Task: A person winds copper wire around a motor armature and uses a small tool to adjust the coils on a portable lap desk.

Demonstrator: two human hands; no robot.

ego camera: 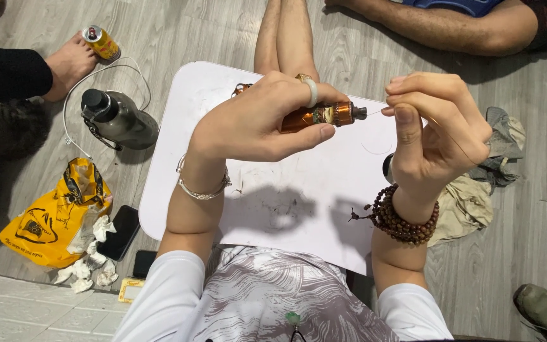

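**Head view: thread pinched at the tool's tip, still mid-job by my read**

Head cam looks straight down at a white lap table (273,215) sitting under both hands. Off beyond the left hand on the floor: a dark water bottle (119,118), a yellow plastic bag (52,221) with crumpled tissues, and a drink can (100,42). Past the right hand there's a bundle of rags (476,196).

Left hand (254,123) is closed around a small amber tool (318,116), held level above the table, tip pointing at the other hand. Right hand (435,130) has thumb and fingers pinched on a thin thread (457,139) right at that tip.

My guess: the grip and lining-up part is done, but the thread is not yet through or wound. Can't tell if it's touching the tip.
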